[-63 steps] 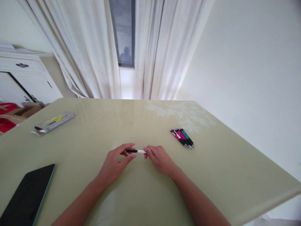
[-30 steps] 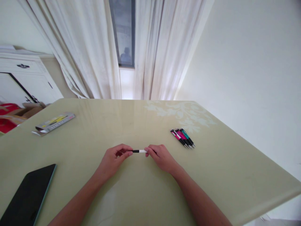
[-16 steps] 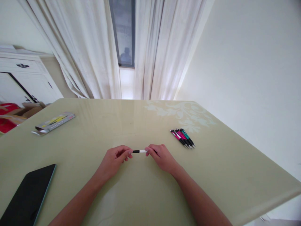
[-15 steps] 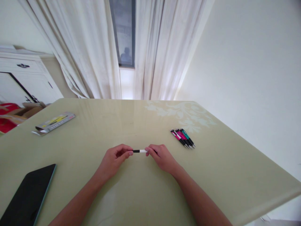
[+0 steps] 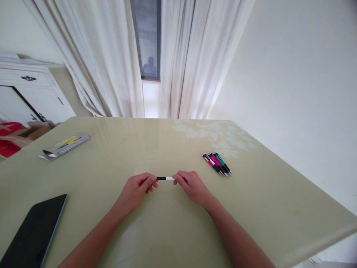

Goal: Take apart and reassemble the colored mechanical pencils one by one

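Observation:
A black and white pen (image 5: 166, 178) lies level between my two hands, above the middle of the table. My left hand (image 5: 139, 187) pinches its black end between thumb and fingers. Around the white end, the fingers of my right hand (image 5: 191, 186) are closed; the tip on that side is hidden by them. To the right of my right hand, several pens (image 5: 216, 164) lie side by side on the table, with pink, purple and teal barrels and black grips.
A pale green table (image 5: 173, 230) spreads under my arms. On its left lie an opened pen box (image 5: 67, 146) and a dark tablet (image 5: 35, 230). Beyond the table edge stand a white cabinet (image 5: 33, 89), a cardboard box (image 5: 37, 131) and curtains (image 5: 111, 67); a wall (image 5: 301, 93) is on the right.
My left hand's fingers have shifted on the pen: the thumb has moved up onto its end and the other fingers curl below. My right hand is nearly unchanged.

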`<state>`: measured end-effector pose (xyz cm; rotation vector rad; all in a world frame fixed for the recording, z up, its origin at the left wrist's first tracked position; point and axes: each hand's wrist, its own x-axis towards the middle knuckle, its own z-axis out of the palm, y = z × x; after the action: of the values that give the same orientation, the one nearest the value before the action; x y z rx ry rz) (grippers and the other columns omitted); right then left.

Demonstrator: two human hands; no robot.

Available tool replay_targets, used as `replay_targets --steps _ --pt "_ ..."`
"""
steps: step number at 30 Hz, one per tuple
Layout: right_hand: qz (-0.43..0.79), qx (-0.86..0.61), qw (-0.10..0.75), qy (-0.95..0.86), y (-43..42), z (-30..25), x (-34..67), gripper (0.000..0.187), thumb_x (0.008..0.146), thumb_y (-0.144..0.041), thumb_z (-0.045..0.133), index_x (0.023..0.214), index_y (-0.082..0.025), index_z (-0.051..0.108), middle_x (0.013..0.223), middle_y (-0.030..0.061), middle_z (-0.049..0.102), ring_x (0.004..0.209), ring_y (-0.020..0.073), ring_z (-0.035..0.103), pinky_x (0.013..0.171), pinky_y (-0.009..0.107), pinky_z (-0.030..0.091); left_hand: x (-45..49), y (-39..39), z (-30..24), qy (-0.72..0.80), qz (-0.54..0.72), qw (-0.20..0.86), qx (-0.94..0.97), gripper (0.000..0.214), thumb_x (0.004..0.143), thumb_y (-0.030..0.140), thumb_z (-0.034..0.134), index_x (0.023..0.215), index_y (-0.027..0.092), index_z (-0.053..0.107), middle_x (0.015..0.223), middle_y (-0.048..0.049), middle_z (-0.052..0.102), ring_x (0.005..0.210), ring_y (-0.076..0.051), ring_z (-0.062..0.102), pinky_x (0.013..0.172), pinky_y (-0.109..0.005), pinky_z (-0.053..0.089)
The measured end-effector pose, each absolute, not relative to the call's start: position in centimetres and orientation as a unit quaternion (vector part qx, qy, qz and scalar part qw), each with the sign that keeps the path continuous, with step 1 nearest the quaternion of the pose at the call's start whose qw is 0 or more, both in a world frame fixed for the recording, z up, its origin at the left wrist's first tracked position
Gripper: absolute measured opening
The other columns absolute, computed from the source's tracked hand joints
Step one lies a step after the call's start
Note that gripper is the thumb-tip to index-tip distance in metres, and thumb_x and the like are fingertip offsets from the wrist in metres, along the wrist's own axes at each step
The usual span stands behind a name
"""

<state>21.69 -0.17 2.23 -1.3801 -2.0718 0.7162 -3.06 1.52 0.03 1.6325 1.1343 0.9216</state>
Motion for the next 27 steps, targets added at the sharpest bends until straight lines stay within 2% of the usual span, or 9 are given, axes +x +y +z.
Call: replay_targets --steps 2,4,6,9,11,16,20,23,27 --pt "0.271 -0.512 0.278 -0.766 -0.2 2.28 21.67 0.042 0.106 -0.038 0.046 0.083 -0.019 0.075 0.058 -0.004 0.054 0.052 0.0104 0.043 0.059 0.025 0.03 -3.19 1.51 -0.03 0.459 0.375 0.442 0.673 0.036 0.092 0.051 0.063 0.083 0.019 0.078 0.07 -0.0018 0.072 0.063 -0.016 0.063 0.06 -0.025 0.05" --pt "0.276 -0.513 0.285 -0.761 -0.23 2.3 21.67 0.042 0.106 -0.038 0.046 0.082 -0.019 0.075 0.057 -0.0045 0.053 0.051 0.01 0.041 0.059 0.025 0.029 -3.27 1.5 -0.07 0.461 0.387 0.429 0.673 0.031 0.089 0.049 0.068 0.093 0.02 0.079 0.075 -0.0022 0.074 0.069 -0.017 0.065 0.064 -0.026 0.051" --pt "0.277 -0.513 0.287 -0.76 -0.25 2.31 21.66 0.041 0.106 -0.038 0.047 0.082 -0.019 0.075 0.057 -0.0045 0.053 0.051 0.01 0.042 0.059 0.024 0.029 -3.22 1.48 0.0 0.461 0.395 0.438 0.664 0.033 0.09 0.049 0.066 0.099 0.02 0.079 0.08 -0.0034 0.076 0.071 -0.018 0.066 0.066 -0.026 0.052" --pt "0.272 -0.508 0.285 -0.767 -0.23 2.29 21.66 0.04 0.106 -0.038 0.048 0.085 -0.019 0.075 0.061 -0.0037 0.057 0.054 0.0104 0.045 0.059 0.024 0.03 -3.01 1.41 0.26 0.458 0.384 0.459 0.657 0.038 0.095 0.05 0.058 0.089 0.019 0.078 0.074 -0.0035 0.075 0.063 -0.016 0.064 0.062 -0.026 0.052" --pt "0.271 -0.508 0.282 -0.768 -0.22 2.29 21.67 0.038 0.106 -0.038 0.049 0.085 -0.019 0.075 0.062 -0.0036 0.057 0.054 0.0104 0.045 0.059 0.024 0.03 -2.96 1.33 0.39 0.457 0.379 0.452 0.666 0.038 0.095 0.049 0.058 0.081 0.019 0.077 0.07 -0.0024 0.074 0.06 -0.015 0.063 0.06 -0.025 0.051" --pt "0.295 -0.509 0.294 -0.753 -0.28 2.47 21.72 0.042 0.105 -0.04 0.048 0.082 -0.018 0.076 0.057 -0.0048 0.051 0.051 0.0098 0.04 0.057 0.025 0.029 -3.08 1.07 0.25 0.453 0.401 0.413 0.681 0.029 0.093 0.044 0.062 0.095 0.02 0.078 0.078 -0.0023 0.078 0.066 -0.016 0.066 0.064 -0.024 0.054" --pt "0.316 -0.511 0.322 -0.732 -0.25 2.32 21.82 0.042 0.102 -0.043 0.053 0.08 -0.017 0.077 0.054 -0.0052 0.047 0.051 0.0094 0.038 0.053 0.024 0.025 -2.94 1.02 0.17 0.452 0.392 0.435 0.672 0.029 0.093 0.044 0.063 0.094 0.019 0.078 0.074 -0.0023 0.077 0.064 -0.016 0.067 0.062 -0.023 0.054" --pt "0.368 -0.518 0.349 -0.689 -0.17 1.97 21.75 0.042 0.098 -0.047 0.057 0.078 -0.016 0.076 0.052 -0.0058 0.043 0.049 0.0089 0.036 0.049 0.024 0.024 -2.85 0.97 0.36 0.441 0.403 0.428 0.678 0.025 0.09 0.041 0.067 0.093 0.019 0.079 0.069 -0.001 0.074 0.062 -0.015 0.068 0.059 -0.022 0.053" --pt "0.467 -0.519 0.368 -0.613 -0.08 1.58 21.38 0.048 0.096 -0.053 0.056 0.073 -0.015 0.072 0.045 -0.0062 0.043 0.041 0.0084 0.033 0.043 0.023 0.023 -2.83 0.65 0.62 0.421 0.431 0.385 0.699 0.019 0.09 0.037 0.069 0.096 0.022 0.08 0.077 -0.0012 0.078 0.069 -0.015 0.071 0.065 -0.023 0.054"
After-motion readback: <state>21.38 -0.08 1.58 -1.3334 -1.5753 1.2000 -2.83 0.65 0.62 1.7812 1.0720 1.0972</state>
